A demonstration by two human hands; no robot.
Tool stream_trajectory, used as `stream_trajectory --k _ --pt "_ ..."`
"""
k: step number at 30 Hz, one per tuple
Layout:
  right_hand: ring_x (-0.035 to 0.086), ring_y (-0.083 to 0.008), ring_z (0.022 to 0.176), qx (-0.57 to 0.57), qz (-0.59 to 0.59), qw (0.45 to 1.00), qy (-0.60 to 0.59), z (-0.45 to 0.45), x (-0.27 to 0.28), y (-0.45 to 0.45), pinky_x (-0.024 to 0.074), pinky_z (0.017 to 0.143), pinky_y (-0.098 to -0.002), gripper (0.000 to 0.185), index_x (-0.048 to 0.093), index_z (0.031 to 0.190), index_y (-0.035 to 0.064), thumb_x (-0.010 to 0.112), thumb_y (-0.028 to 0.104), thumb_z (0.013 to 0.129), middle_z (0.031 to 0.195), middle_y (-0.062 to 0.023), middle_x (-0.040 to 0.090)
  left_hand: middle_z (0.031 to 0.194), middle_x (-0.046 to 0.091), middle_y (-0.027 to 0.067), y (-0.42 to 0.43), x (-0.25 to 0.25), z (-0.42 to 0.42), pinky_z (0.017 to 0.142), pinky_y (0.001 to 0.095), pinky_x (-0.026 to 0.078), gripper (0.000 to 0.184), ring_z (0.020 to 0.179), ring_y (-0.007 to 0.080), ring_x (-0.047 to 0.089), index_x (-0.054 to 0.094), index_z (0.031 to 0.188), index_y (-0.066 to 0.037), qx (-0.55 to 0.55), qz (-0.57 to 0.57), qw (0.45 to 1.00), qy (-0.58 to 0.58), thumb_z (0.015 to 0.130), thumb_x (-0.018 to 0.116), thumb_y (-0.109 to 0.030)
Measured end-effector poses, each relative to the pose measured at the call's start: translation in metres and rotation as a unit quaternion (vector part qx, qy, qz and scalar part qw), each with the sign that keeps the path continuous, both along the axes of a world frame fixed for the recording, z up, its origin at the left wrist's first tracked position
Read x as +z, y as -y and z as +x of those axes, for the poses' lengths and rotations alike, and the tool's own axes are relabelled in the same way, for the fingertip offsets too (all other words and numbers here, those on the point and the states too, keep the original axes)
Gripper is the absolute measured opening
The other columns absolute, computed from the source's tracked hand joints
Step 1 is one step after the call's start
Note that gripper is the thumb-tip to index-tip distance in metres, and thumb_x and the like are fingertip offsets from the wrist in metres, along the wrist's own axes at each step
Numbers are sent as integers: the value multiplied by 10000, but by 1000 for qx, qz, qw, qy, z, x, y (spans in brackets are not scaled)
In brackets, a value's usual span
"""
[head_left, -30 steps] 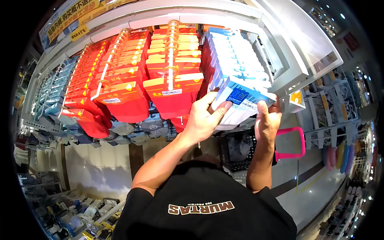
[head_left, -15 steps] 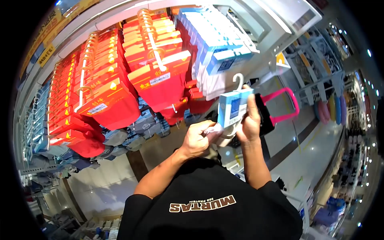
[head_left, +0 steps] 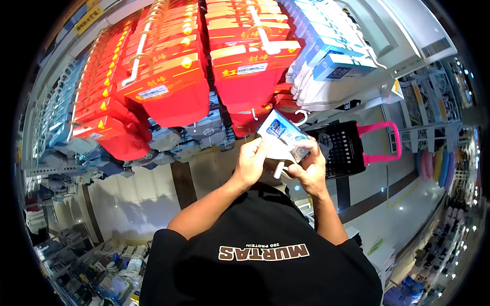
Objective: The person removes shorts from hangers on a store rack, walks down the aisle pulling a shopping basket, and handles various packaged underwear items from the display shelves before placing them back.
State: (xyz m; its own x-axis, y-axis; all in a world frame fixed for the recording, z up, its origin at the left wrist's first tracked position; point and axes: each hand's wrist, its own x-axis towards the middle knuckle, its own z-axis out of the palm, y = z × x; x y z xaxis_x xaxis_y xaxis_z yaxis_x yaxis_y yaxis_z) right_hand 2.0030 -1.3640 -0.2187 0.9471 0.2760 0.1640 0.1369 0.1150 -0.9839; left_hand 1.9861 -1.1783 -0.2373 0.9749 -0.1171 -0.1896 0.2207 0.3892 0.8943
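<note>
Both hands hold a pack of pale socks [head_left: 278,150] in front of my chest. Its blue-and-white card [head_left: 279,128] is tilted, with a white plastic hook [head_left: 302,119] sticking out at the upper right. My left hand [head_left: 251,159] pinches the pack's left side between thumb and fingers. On the right side, my right hand [head_left: 310,166] grips it with the fingers bent over the card's corner. A second white plastic end [head_left: 278,170] pokes out below, between the hands. My fingers partly hide the socks.
Red sock packs [head_left: 166,92] hang in rows on rack prongs ahead. Blue-carded packs with white socks [head_left: 337,66] hang to their right. A black basket with a pink handle [head_left: 395,143] stands right of my hands. Shelves with packaged goods [head_left: 112,275] are at lower left.
The sock pack has turned from nearly upright to tilted, its card now leaning left. My right hand has moved down to its lower right. The view has shifted, with the racks appearing higher and further right.
</note>
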Motion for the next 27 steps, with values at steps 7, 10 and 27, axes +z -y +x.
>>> stream_trajectory --k 7,10,27 --pt "609 -197 1041 -4 -160 986 39 10 -4 -8 500 872 -309 391 674 1103 29 829 131 760 1110 -114 631 1078 670 87 -12 1 -21 796 278 541 415 921 134 654 588 1224 14 -35 -58 998 2 1074 422 -335" --pt "629 -168 957 -12 -115 993 -35 6 -6 -16 497 838 -289 188 714 989 -5 763 95 838 1027 -106 671 1073 662 67 -19 -4 -29 849 289 536 328 960 128 642 582 1228 37 -41 -78 996 15 1068 447 -216" --pt "575 -69 822 16 -29 980 -197 -22 -20 -27 467 747 -228 261 666 1056 20 726 224 906 889 11 631 1019 681 63 -20 -22 -42 859 286 520 233 939 114 629 614 1157 39 12 0 1000 24 951 626 -70"
